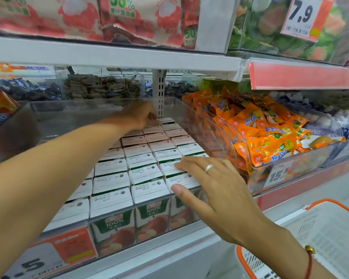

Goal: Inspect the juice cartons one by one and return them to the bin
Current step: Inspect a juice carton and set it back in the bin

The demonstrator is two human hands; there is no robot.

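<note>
Overhead, the left hand point(141, 115) reaches deep to the back of the clear bin point(220, 137) at frame centre, fingers curled down onto a rear carton, though whether it grips is not clear; the right hand point(212, 190) lies flat, fingers straight, on the front-right carton tops. Juice cartons point(145, 174) stand upright in tight rows, long axes vertical, white tops up, filling the bin. Surroundings: white shop shelf point(109, 55), orange snack packets point(260, 129) right, orange-rimmed white basket point(320, 234) lower right.
</note>
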